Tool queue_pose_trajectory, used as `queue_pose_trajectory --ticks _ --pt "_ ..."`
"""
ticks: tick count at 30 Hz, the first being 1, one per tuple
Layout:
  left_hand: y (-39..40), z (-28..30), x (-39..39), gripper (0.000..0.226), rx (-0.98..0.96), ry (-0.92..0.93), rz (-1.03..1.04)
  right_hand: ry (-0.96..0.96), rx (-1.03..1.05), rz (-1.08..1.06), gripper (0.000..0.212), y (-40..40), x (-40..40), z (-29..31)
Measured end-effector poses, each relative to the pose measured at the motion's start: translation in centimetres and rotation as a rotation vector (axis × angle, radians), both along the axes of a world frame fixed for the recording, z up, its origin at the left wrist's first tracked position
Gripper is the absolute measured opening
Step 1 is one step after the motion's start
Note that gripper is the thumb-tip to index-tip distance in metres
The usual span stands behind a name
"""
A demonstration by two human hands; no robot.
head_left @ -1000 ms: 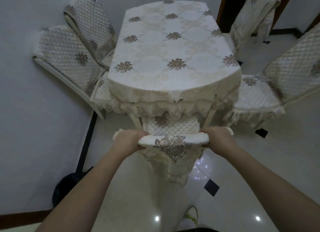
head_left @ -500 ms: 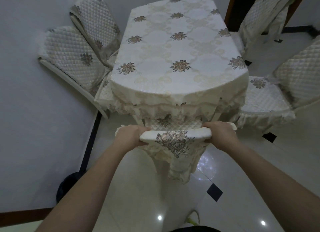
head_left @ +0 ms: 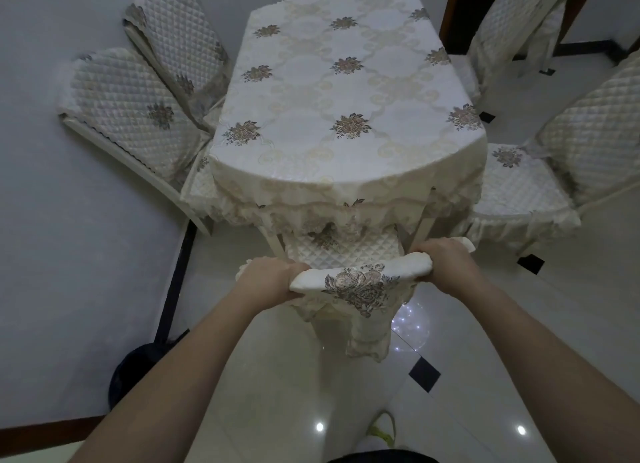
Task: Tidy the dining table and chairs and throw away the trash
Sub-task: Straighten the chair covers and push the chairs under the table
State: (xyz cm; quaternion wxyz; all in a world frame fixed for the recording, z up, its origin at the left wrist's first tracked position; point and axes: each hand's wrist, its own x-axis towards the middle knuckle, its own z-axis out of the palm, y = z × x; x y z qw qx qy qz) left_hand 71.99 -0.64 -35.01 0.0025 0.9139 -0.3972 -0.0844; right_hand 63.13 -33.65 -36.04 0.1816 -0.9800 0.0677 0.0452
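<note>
1. The person's left hand (head_left: pixel 268 279) and right hand (head_left: pixel 446 261) are both curling round the top rail of the near chair (head_left: pixel 360 275), gripping it at either end.
2. That chair is sitting at 6 o'clock of the table (head_left: pixel 346 109), its seat tucked under the cloth's fringe.
3. Two chairs (head_left: pixel 138 109) are standing at 9 o'clock, leaning against the wall.

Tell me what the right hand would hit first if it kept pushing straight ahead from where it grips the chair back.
Likely the table leg just beyond the right hand, under the tablecloth's lace fringe; depth is hard to judge.
</note>
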Motion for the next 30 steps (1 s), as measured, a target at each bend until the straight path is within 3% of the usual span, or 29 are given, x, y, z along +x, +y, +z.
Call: queue_pose_trajectory --ticks 11,30 --pt "1.2 -1.7 2.3 0.032 -0.070 0.027 0.012 -0.070 -0.009 -0.055 0.029 1.9 0.1 -2.4" --pt "0.5 -2.6 7.0 0.030 -0.109 0.095 0.242 0.092 -0.122 0.024 0.042 1.8 6.0 -2.3"
